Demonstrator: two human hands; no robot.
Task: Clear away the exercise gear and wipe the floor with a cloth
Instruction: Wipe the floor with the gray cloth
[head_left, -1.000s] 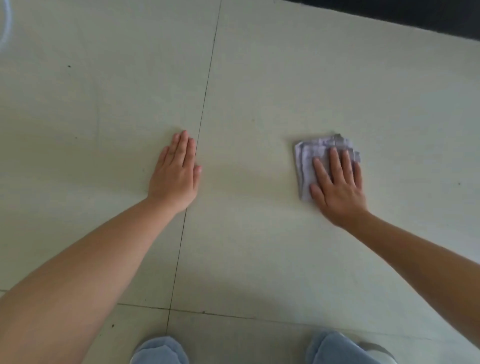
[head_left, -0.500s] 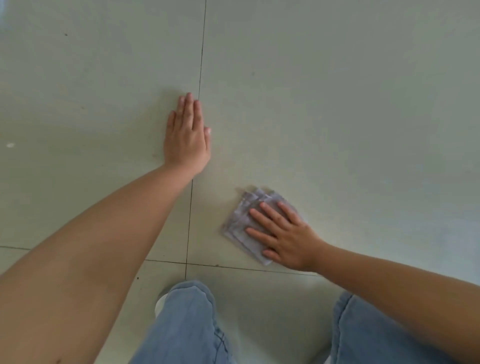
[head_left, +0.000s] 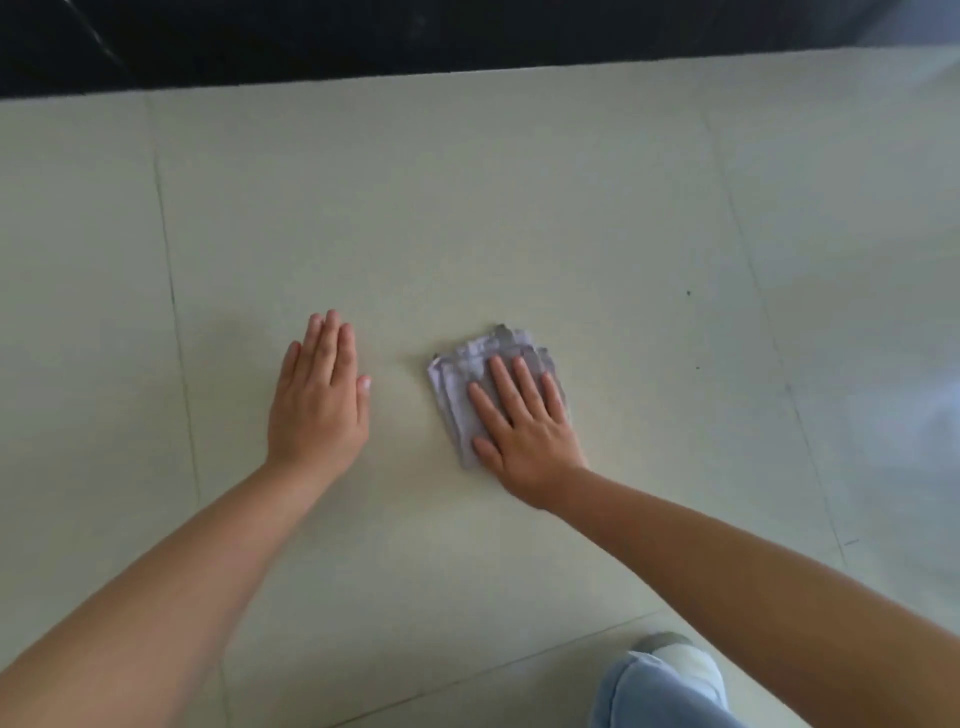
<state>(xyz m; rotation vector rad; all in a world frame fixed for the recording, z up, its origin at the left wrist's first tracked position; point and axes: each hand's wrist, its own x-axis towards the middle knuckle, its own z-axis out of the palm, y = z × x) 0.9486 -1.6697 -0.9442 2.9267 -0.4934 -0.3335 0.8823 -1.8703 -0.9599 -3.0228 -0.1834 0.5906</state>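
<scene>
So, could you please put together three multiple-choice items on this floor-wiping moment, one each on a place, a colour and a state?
1. Where is the cloth?
A. under the right hand
B. under the left hand
C. draped over a knee

2. What colour is the cloth?
A. bright red
B. pale lilac-grey
C. black

3. How is the left hand?
A. clenched in a fist
B. raised in the air
C. open, flat on the floor

Answers:
1 A, the right hand's fingers lie spread across the folded cloth.
2 B, it shows light purplish grey against the cream tiles.
3 C, its fingers are straight and the palm faces down on bare tile beside the cloth.
</scene>
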